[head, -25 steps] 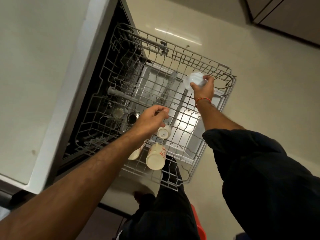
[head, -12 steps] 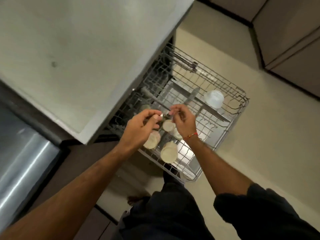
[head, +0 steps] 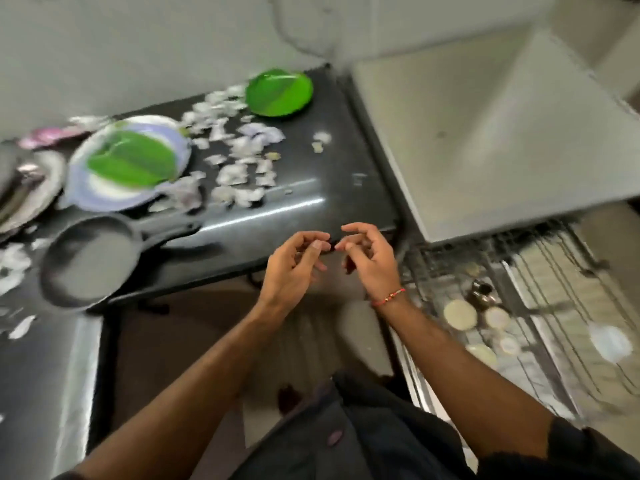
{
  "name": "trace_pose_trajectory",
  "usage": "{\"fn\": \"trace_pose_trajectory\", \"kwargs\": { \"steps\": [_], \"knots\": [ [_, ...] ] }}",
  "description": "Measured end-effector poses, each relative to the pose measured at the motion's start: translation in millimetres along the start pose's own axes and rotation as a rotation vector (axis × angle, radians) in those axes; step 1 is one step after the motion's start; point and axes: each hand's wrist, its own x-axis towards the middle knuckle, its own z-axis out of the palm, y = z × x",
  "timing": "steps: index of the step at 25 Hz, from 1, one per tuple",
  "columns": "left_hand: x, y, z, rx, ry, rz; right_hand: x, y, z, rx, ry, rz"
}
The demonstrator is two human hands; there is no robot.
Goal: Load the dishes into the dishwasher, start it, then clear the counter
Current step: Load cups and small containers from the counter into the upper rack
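Dishes wait in two places as I watch this feed. At the lower right of the frame the dishwasher rack (head: pixel 540 306) stands pulled out, and I make out several pale cups (head: pixel 460 315) standing in it, a dark metal cup (head: pixel 480 291) just above them, and a clear lid-like piece (head: pixel 611 342) further right; motion blur hides finer detail. On the dark counter (head: pixel 311 202) in the upper left half sit a black frying pan (head: pixel 90 263) with its handle pointing right, a pale blue plate (head: pixel 128 161) with a green leaf-shaped plate on it, a steel plate (head: pixel 27 188) at the far left edge, and a green plate (head: pixel 278 93) near the top centre. White scraps (head: pixel 239 154) lie scattered between the plates.

Both hands hover in the middle of the frame, over the counter's front edge, empty. My left hand (head: pixel 294 268) has its fingers loosely curled and apart, holding nothing. My right hand (head: pixel 367 261), with a red thread at the wrist, also has curled, separated fingers with nothing between them. The two sets of fingertips nearly meet.
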Motion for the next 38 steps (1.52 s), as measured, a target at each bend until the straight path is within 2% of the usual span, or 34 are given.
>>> {"fn": "trace_pose_trajectory", "kwargs": {
  "steps": [4, 9, 11, 14, 19, 23, 26, 29, 31, 34, 36, 38],
  "knots": [
    [-46.7, -39.4, -136.1, -0.060, 0.319, -0.071, -6.7, -10.5, 145.3, 0.062, -0.234, 0.156],
    [-107.3, -77.0, -250.7, -0.073, 0.675, -0.171, -40.8, -15.9, 286.0, -0.010, -0.617, 0.236],
    [-126.7, -94.2, -278.0, -0.093, 0.798, -0.232, -51.4, -16.1, 323.8, -0.042, -0.747, 0.271],
    [-158.9, -120.0, -311.9, -0.149, 1.003, -0.311, -64.3, -13.4, 370.3, 0.006, -0.886, 0.438],
    [-205.5, -171.6, -382.2, 0.035, 1.202, -0.489, -76.1, -11.0, 418.7, -0.005, -1.024, 0.535],
    [-220.1, -183.1, -438.7, 0.307, 1.244, -0.616, -80.9, -12.2, 439.7, -0.050, -1.086, 0.526],
    [-222.1, -199.0, -470.5, 0.464, 1.170, -0.772, -78.1, -10.6, 441.9, -0.117, -1.136, 0.496],
    [-219.7, -213.7, -489.9, 0.448, 1.179, -0.806, -69.4, -12.4, 436.0, -0.178, -1.168, 0.440],
    [-216.4, -211.1, -489.9, 0.370, 1.271, -0.672, -63.3, -15.2, 429.1, -0.217, -1.175, 0.379],
    [-194.7, -175.0, -463.2, 0.262, 1.303, -0.296, -55.1, -19.5, 411.5, -0.266, -1.158, 0.203],
    [-169.9, -132.5, -432.6, 0.168, 1.167, -0.165, -50.3, -23.5, 396.7, -0.292, -1.136, 0.048],
    [-141.7, -96.3, -396.9, 0.130, 0.977, -0.106, -43.4, -28.6, 376.8, -0.324, -0.992, -0.175]
  ]
}}
